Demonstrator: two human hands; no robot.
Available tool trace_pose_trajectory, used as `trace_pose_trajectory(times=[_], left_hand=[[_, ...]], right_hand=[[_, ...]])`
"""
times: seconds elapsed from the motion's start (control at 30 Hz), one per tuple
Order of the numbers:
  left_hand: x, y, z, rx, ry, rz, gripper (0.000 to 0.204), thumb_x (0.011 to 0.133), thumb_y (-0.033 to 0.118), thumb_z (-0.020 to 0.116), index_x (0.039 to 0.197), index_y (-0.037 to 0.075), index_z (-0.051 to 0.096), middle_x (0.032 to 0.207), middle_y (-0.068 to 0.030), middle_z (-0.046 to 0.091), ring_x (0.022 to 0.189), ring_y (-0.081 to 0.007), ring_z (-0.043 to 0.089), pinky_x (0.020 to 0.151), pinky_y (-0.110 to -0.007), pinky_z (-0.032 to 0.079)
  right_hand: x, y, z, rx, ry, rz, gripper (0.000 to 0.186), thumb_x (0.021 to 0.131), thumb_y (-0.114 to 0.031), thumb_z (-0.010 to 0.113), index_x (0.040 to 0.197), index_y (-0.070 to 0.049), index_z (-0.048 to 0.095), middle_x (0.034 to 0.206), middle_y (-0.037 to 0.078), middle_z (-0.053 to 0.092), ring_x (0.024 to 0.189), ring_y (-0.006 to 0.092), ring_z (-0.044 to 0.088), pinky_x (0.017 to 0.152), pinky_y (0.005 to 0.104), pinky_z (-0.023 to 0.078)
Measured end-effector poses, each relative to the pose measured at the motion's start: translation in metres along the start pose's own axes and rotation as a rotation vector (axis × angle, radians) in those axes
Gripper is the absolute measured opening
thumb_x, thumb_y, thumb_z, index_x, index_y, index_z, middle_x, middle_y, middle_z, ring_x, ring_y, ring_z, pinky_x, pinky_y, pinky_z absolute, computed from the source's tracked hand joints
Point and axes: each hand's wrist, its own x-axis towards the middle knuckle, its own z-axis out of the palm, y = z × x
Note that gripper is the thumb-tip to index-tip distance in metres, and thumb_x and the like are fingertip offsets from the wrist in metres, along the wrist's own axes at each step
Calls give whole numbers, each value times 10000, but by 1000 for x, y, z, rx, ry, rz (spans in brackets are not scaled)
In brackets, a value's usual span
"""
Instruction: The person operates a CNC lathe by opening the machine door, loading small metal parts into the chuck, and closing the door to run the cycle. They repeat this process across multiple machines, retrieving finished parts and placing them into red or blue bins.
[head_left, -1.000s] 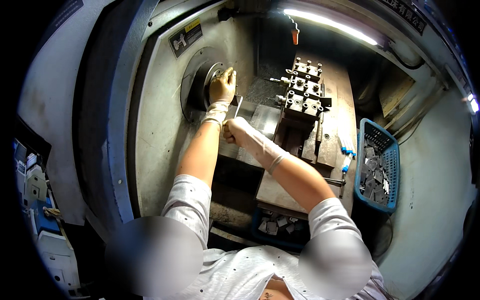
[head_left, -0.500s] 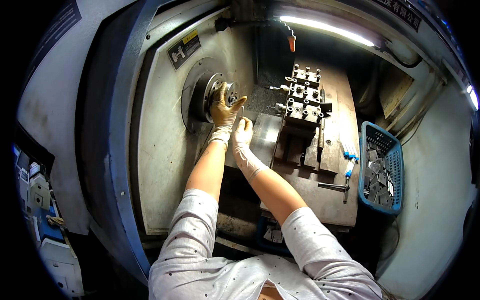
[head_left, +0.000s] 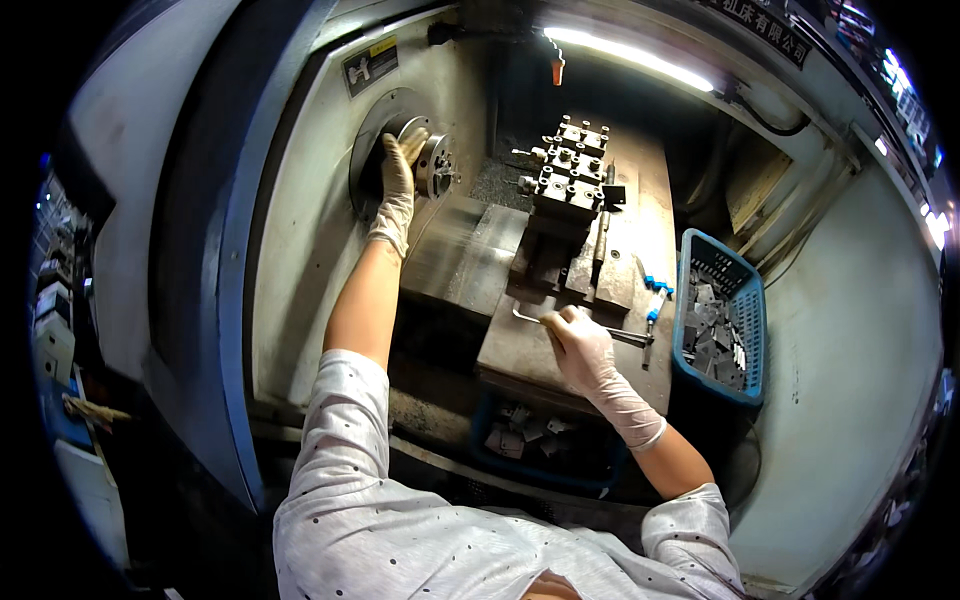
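Right hand (head_left: 584, 352) has moved from chuck (head_left: 438, 166) to above table (head_left: 508, 352), grasping hex key (head_left: 527, 318); left hand (head_left: 397, 185), fingers extended, stays on chuck. T-wrench (head_left: 648, 352) near right hand; tool block (head_left: 568, 192) beyond; blue basket (head_left: 718, 383) right. Key's gripped end, left palm hidden.

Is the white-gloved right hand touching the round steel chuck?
No, the white-gloved right hand holds a thin bent metal rod, well apart from the chuck.
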Motion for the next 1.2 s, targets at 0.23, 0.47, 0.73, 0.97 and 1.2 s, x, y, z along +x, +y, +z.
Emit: trace_pose_trajectory(times=[0.23, 0.47, 0.73, 0.97, 1.2], left_hand=[[-250, 114, 85, 143, 160, -17, 281, 764, 86, 373, 1031, 0, 394, 956, -82, 479, 924, -153, 415, 807, -241, 285], [-230, 309, -55, 1509, 696, 790, 350, 627, 199, 582, 931, 64, 471, 1015, -150, 418, 947, -286, 386, 779, -348, 325], [-189, 333, -131, 1689, 523, 459, 747, 539, 391, 620, 1101, 16, 302, 1153, -178, 274, 1031, -287, 325, 823, -316, 310], [-213, 348, -111, 1614, 289, 85, 714, 626, 338, 573, 1151, 26, 205, 1189, -182, 201, 1076, -309, 246, 873, -324, 248], [-560, 370, -135, 1463, 345, 49, 540, 515, -46, 386, 1053, -15, 349, 1094, -215, 321, 1037, -338, 285, 864, -379, 228]], right_hand=[[-43, 20, -1, -142, 41, -85, 183, 609, -23, 478, 790, -48, 477, 781, 108, 440, 740, 253, 425, 633, 324, 341], [-116, -40, -11, 392, 26, -11, 249, 616, 8, 477, 864, -15, 457, 919, 135, 418, 895, 281, 370, 789, 350, 281], [-148, -95, 24, 553, -213, -64, 220, 622, -30, 492, 841, -29, 472, 898, 142, 434, 869, 291, 390, 749, 353, 318], [-126, -227, 71, 740, -313, -491, 188, 648, -69, 487, 830, -24, 480, 894, 136, 453, 838, 285, 422, 724, 342, 344], [-175, -386, 130, 924, -415, -490, 164, 665, -83, 485, 820, -28, 483, 891, 122, 465, 828, 271, 442, 712, 328, 362]])
